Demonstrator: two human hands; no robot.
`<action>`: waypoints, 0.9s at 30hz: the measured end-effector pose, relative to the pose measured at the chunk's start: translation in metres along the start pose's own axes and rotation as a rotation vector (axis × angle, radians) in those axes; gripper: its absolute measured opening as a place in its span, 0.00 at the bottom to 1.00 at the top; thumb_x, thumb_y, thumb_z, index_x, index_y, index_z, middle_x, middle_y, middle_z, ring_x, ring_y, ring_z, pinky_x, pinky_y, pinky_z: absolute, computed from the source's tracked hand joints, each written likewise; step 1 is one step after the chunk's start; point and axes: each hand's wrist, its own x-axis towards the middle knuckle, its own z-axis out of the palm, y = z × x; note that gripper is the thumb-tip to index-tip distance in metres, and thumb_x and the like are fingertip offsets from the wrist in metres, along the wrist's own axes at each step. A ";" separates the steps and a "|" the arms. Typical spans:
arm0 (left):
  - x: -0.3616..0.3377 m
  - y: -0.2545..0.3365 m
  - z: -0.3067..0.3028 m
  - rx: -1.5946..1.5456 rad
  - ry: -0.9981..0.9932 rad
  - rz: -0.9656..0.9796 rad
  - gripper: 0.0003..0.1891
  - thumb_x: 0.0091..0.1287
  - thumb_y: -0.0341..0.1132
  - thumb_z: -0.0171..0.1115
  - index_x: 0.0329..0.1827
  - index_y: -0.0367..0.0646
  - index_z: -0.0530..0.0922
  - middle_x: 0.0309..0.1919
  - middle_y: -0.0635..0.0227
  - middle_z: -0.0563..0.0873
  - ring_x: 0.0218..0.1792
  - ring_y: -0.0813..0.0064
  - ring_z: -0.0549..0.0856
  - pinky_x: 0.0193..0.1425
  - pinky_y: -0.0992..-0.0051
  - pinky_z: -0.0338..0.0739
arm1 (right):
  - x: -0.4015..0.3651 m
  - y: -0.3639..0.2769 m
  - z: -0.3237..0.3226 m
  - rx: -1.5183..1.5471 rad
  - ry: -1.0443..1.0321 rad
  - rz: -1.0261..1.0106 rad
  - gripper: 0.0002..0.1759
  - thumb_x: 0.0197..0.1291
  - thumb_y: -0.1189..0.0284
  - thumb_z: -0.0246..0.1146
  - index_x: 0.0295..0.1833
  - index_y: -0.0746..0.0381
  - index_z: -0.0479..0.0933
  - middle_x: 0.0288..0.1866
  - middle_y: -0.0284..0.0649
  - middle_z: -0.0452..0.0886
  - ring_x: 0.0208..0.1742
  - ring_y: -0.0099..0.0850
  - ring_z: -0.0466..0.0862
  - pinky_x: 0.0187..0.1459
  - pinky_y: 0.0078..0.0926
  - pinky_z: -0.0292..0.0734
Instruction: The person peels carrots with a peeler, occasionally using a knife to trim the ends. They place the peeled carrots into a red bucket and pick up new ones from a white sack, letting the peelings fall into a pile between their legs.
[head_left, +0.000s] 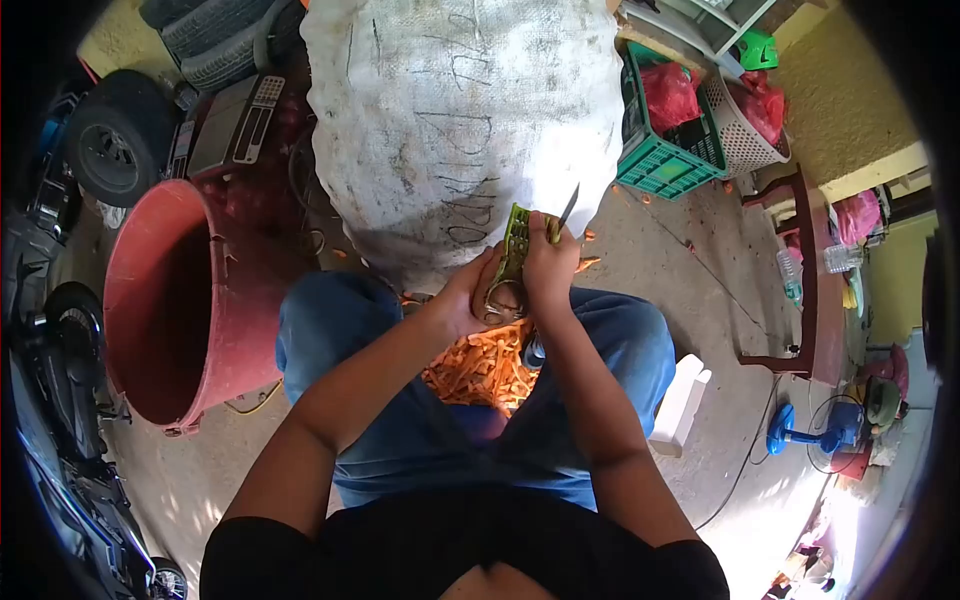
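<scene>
My left hand (466, 293) is closed around a brown rounded piece (506, 297), too small to identify, at the lower end of a green perforated tool (515, 243). My right hand (550, 268) is closed just to the right of it, with a knife (569, 204) whose dark blade points up and to the right. The fingers of both hands are close together above my knees. Below them, between my legs, lies a heap of orange strips (484, 368). A large white woven sack (470, 130) with dark writing stands in front of my hands.
A big red tub (215, 300) stands at the left, near a wheel (110, 150) and a scale (235, 125). Behind right are a green crate (665, 165) and a white basket (745, 135). A wooden frame (820, 290), a blue fan (800, 435) and a white box (682, 405) are at the right.
</scene>
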 end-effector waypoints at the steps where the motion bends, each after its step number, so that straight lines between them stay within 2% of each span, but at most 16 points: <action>1: -0.002 0.005 -0.001 0.119 -0.067 -0.085 0.19 0.63 0.47 0.42 0.46 0.41 0.68 0.34 0.64 0.78 0.34 0.70 0.79 0.37 0.72 0.75 | 0.006 -0.001 -0.002 -0.101 0.030 -0.009 0.14 0.52 0.67 0.56 0.33 0.69 0.76 0.24 0.50 0.77 0.24 0.37 0.77 0.30 0.31 0.70; 5: -0.024 -0.007 0.013 0.483 -0.316 -0.311 0.19 0.65 0.46 0.39 0.42 0.39 0.70 0.31 0.61 0.78 0.32 0.71 0.79 0.34 0.74 0.76 | 0.077 0.048 -0.043 -0.454 0.399 0.028 0.15 0.53 0.68 0.54 0.25 0.71 0.75 0.18 0.47 0.76 0.17 0.32 0.74 0.22 0.31 0.68; 6: -0.022 -0.003 0.013 0.490 -0.315 -0.314 0.19 0.65 0.46 0.39 0.42 0.39 0.70 0.31 0.61 0.78 0.32 0.71 0.79 0.34 0.74 0.76 | 0.087 0.042 -0.047 -0.083 0.442 0.209 0.15 0.54 0.68 0.54 0.26 0.71 0.75 0.15 0.43 0.75 0.15 0.29 0.72 0.20 0.28 0.66; 9: -0.013 0.002 0.008 0.330 -0.018 -0.166 0.19 0.65 0.46 0.38 0.42 0.38 0.69 0.29 0.59 0.78 0.30 0.68 0.80 0.33 0.70 0.76 | 0.075 0.020 -0.043 -0.009 0.365 0.052 0.15 0.54 0.67 0.54 0.28 0.70 0.75 0.17 0.40 0.75 0.17 0.27 0.72 0.20 0.26 0.65; 11: 0.001 0.009 -0.005 0.324 -0.055 -0.178 0.20 0.65 0.46 0.37 0.42 0.38 0.69 0.31 0.59 0.79 0.31 0.68 0.80 0.35 0.68 0.77 | 0.040 -0.011 -0.020 -0.031 0.189 0.142 0.13 0.55 0.68 0.54 0.31 0.70 0.74 0.21 0.39 0.75 0.20 0.26 0.70 0.23 0.24 0.65; 12: 0.004 0.010 -0.005 0.251 0.008 -0.115 0.19 0.64 0.45 0.38 0.42 0.38 0.69 0.31 0.59 0.79 0.32 0.68 0.80 0.36 0.68 0.77 | 0.023 -0.018 -0.013 0.023 0.025 0.122 0.13 0.56 0.68 0.53 0.31 0.69 0.74 0.20 0.39 0.75 0.20 0.25 0.72 0.24 0.24 0.66; 13: 0.007 0.011 -0.006 0.183 0.071 -0.054 0.18 0.64 0.45 0.39 0.42 0.38 0.69 0.32 0.59 0.79 0.33 0.68 0.80 0.37 0.67 0.77 | 0.009 -0.022 -0.003 -0.049 0.015 -0.027 0.13 0.56 0.68 0.53 0.31 0.68 0.74 0.19 0.40 0.75 0.20 0.24 0.71 0.23 0.24 0.67; 14: 0.011 0.011 -0.011 0.221 0.083 -0.058 0.16 0.64 0.41 0.41 0.40 0.38 0.70 0.32 0.59 0.79 0.32 0.68 0.80 0.37 0.68 0.77 | -0.002 -0.033 0.002 -0.086 -0.052 -0.013 0.12 0.56 0.69 0.53 0.30 0.67 0.73 0.17 0.42 0.74 0.18 0.24 0.71 0.23 0.24 0.67; 15: 0.009 0.012 -0.009 0.224 0.084 -0.058 0.16 0.64 0.41 0.41 0.40 0.38 0.70 0.32 0.59 0.79 0.32 0.68 0.80 0.37 0.68 0.77 | -0.007 -0.028 0.009 -0.093 -0.017 -0.257 0.11 0.55 0.69 0.54 0.29 0.67 0.73 0.16 0.44 0.73 0.16 0.29 0.71 0.22 0.26 0.67; 17: 0.002 0.010 -0.003 0.192 -0.007 -0.053 0.14 0.63 0.39 0.41 0.39 0.38 0.71 0.32 0.61 0.79 0.31 0.69 0.81 0.35 0.70 0.78 | -0.012 -0.027 0.010 -0.179 -0.097 -0.174 0.10 0.55 0.70 0.54 0.29 0.67 0.72 0.16 0.47 0.72 0.17 0.35 0.73 0.23 0.28 0.68; 19: -0.009 0.009 0.010 0.214 0.008 -0.043 0.14 0.63 0.38 0.41 0.38 0.38 0.72 0.32 0.61 0.79 0.30 0.70 0.81 0.32 0.72 0.78 | -0.007 -0.016 0.010 -0.215 -0.043 -0.265 0.11 0.55 0.70 0.54 0.28 0.67 0.72 0.16 0.49 0.72 0.17 0.37 0.74 0.23 0.29 0.68; 21: -0.011 0.011 0.014 0.602 0.136 -0.192 0.14 0.64 0.40 0.42 0.40 0.38 0.71 0.32 0.61 0.79 0.29 0.72 0.81 0.31 0.73 0.77 | 0.018 0.002 0.001 -0.372 0.069 -0.399 0.14 0.54 0.67 0.54 0.26 0.68 0.72 0.17 0.50 0.73 0.18 0.39 0.75 0.22 0.32 0.68; 22: -0.012 0.001 0.010 0.619 0.210 -0.225 0.16 0.64 0.42 0.43 0.42 0.38 0.70 0.34 0.62 0.79 0.31 0.74 0.80 0.32 0.73 0.77 | 0.042 0.014 -0.006 -0.294 0.175 -0.167 0.16 0.54 0.65 0.54 0.25 0.69 0.72 0.18 0.49 0.74 0.18 0.38 0.74 0.21 0.34 0.67; 23: -0.011 -0.004 0.006 0.619 0.211 -0.226 0.16 0.64 0.42 0.43 0.42 0.38 0.70 0.34 0.62 0.79 0.31 0.74 0.80 0.32 0.73 0.77 | 0.064 0.017 -0.020 -0.520 0.292 -0.077 0.16 0.54 0.66 0.55 0.24 0.70 0.73 0.19 0.49 0.75 0.17 0.37 0.75 0.21 0.34 0.67; 25: -0.012 -0.005 0.003 0.640 0.133 -0.091 0.17 0.63 0.44 0.44 0.44 0.40 0.70 0.37 0.62 0.78 0.34 0.75 0.80 0.35 0.71 0.76 | 0.084 0.021 -0.040 -0.351 0.381 0.083 0.14 0.54 0.69 0.54 0.24 0.69 0.74 0.17 0.46 0.75 0.15 0.31 0.72 0.19 0.30 0.66; 27: -0.012 0.006 0.012 0.579 0.163 0.007 0.17 0.63 0.45 0.43 0.45 0.42 0.69 0.38 0.61 0.78 0.35 0.74 0.79 0.36 0.69 0.76 | 0.070 0.005 -0.037 -0.299 0.359 -0.106 0.12 0.54 0.70 0.53 0.27 0.69 0.74 0.17 0.43 0.74 0.15 0.28 0.71 0.19 0.27 0.65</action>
